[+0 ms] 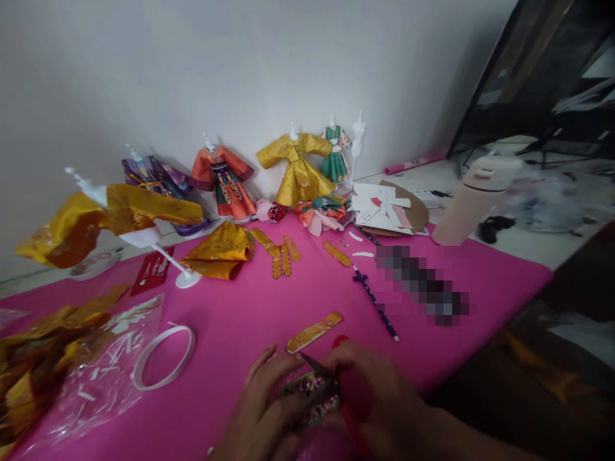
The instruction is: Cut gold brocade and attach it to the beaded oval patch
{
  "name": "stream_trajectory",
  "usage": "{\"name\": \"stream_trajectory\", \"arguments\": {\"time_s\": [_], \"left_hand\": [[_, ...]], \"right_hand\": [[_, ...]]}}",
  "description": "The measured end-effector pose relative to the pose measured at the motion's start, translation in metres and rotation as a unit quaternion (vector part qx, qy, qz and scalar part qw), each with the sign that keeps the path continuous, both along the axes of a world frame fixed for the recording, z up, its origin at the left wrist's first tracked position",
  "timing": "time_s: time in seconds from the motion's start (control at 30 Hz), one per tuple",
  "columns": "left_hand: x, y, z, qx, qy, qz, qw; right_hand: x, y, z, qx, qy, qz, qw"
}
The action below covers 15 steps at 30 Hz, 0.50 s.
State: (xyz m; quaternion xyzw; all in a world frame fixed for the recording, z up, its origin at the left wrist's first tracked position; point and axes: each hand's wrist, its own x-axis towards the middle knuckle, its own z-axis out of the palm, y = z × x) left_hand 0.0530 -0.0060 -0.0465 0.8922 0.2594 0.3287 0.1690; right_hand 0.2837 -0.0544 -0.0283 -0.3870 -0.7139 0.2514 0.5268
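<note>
At the front edge, my right hand (379, 384) grips red-handled scissors (330, 387), whose dark blades are spread apart and point left. My left hand (264, 403) is closed on a small multicoloured patterned piece (312, 387), close to the blades. The scissors and left fingers partly cover that piece, and I cannot tell whether the blades touch it. Just beyond my left fingertips a gold fabric strip (314, 331) with a pale edge lies on the pink mat (230, 333).
A roll of white tape (137, 378) and a clear bag of scraps (96, 390) lie left. A patterned pen (377, 301) lies right, near a pink bottle (473, 202). Behind stand doll stands with a yellow dress (298, 169) and a tilted gold jacket (129, 208).
</note>
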Motion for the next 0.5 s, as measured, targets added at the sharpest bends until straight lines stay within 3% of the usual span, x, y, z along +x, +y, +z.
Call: {"name": "stream_trajectory", "arguments": {"time_s": [0.5], "left_hand": [[-0.007,0.007,-0.017,0.065,-0.001,-0.007,0.998]], "right_hand": [[-0.001,-0.002,-0.001,0.005,-0.007,0.000,1.000]]}}
